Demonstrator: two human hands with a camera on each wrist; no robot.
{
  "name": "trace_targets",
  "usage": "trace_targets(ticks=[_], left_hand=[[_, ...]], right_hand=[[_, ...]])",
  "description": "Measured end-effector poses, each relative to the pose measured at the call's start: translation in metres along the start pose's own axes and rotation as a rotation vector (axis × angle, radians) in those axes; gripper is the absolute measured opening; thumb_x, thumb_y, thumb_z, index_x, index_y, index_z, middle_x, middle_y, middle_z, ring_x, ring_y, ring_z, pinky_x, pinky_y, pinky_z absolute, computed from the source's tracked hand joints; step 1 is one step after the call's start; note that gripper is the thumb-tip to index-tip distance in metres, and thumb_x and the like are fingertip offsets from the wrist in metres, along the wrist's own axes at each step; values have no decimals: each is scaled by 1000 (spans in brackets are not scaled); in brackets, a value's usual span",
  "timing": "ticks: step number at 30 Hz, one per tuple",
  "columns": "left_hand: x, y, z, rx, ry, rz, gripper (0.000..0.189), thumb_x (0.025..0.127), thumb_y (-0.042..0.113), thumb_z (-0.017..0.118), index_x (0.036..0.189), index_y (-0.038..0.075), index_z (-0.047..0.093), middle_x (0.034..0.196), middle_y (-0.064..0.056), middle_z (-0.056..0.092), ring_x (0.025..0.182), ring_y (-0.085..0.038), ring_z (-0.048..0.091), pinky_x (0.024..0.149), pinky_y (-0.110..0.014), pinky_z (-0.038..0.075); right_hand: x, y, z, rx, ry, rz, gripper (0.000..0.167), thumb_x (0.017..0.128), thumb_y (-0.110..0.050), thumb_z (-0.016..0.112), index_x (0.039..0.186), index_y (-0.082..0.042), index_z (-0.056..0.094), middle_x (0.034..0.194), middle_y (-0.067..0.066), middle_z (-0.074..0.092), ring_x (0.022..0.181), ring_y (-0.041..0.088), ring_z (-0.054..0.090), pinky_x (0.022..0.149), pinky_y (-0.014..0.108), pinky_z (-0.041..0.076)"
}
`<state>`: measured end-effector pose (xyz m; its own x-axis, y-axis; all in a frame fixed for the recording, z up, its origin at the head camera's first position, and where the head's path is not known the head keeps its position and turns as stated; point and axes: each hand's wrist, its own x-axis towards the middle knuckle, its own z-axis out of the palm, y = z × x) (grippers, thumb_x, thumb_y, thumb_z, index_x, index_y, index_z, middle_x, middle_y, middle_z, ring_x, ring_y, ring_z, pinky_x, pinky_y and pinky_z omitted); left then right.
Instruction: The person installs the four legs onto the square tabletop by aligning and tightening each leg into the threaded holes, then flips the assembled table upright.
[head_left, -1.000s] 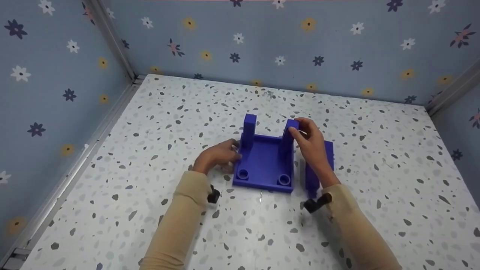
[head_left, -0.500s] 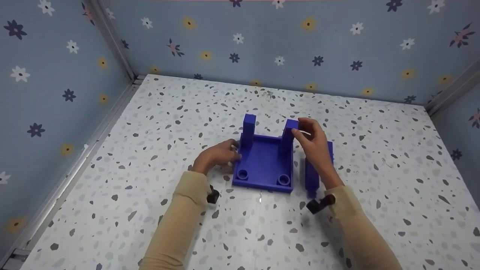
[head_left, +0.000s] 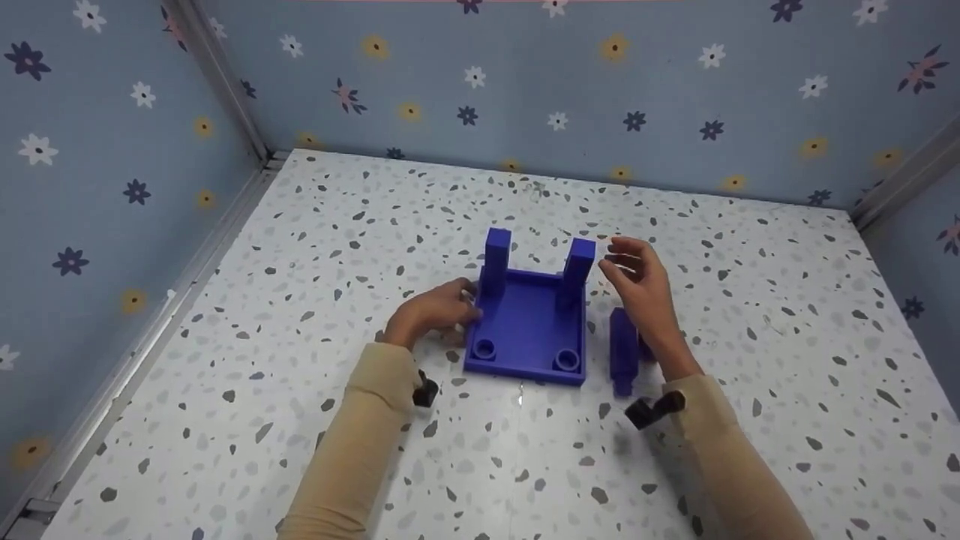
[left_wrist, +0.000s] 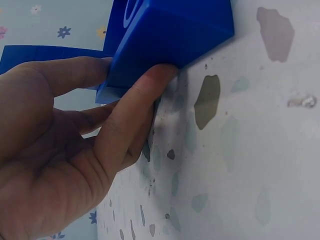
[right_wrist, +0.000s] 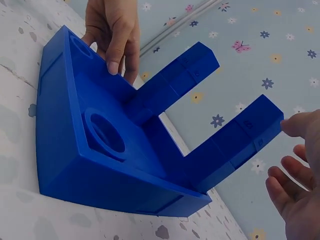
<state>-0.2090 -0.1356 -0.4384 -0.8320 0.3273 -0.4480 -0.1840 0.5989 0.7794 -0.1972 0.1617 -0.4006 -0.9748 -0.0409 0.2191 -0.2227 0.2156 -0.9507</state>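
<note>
Our left hand (head_left: 435,306) grips the blue tray (head_left: 529,330). Our right hand (head_left: 645,283), fingers loosely bent, holds nothing beside a post (head_left: 577,271) with unreadable marks (right_wrist: 248,124).

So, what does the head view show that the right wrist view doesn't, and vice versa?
Head only: the loose blue piece lying beside the base, and both tan sleeves.
Right wrist only: small markings on the post sides, and a pink butterfly on the wall.
Both: the blue base with two upright posts and two round sockets, the left hand at its edge, and the right hand.
</note>
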Motion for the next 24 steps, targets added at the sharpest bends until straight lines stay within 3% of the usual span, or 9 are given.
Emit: trace_targets(ticks=[5,9,12,18,24], left_hand=[[-1,2,0,-10,-10,2,49,90,19,57,136,7,42,121,-13,57,100,-24,62,83,-33,52],[-3,2,0,-26,-22,-7,47,91,18,56,135,7,42,120,-14,56,100,-24,64,77,-34,56],[-3,3,-1,12,-11,1,48,91,20,57,135,8,43,119,-12,58,98,-23,64,80,-33,54],[-2,2,0,10,-9,-2,48,90,21,57,135,8,43,116,-12,59,97,-22,64,82,-34,53],[-1,1,-1,8,-11,-6,49,90,21,57,136,9,42,117,-11,58,93,-21,64,82,-33,51]], right_hand=[[0,2,-9,-38,33,51,44,92,-13,62,131,2,47,129,22,50,117,30,52,95,26,46],[-1,3,-16,-87,43,91,45,93,-20,62,131,-2,48,131,21,49,119,30,50,95,27,46],[0,6,-21,-108,52,127,45,93,-21,62,131,-2,47,131,20,49,119,28,50,94,25,46],[7,31,-34,-122,70,210,47,93,-27,62,133,-7,47,132,13,50,118,20,51,88,21,47],[10,44,-44,-146,101,244,52,93,-34,61,135,-8,46,133,10,50,119,20,51,93,22,46]])
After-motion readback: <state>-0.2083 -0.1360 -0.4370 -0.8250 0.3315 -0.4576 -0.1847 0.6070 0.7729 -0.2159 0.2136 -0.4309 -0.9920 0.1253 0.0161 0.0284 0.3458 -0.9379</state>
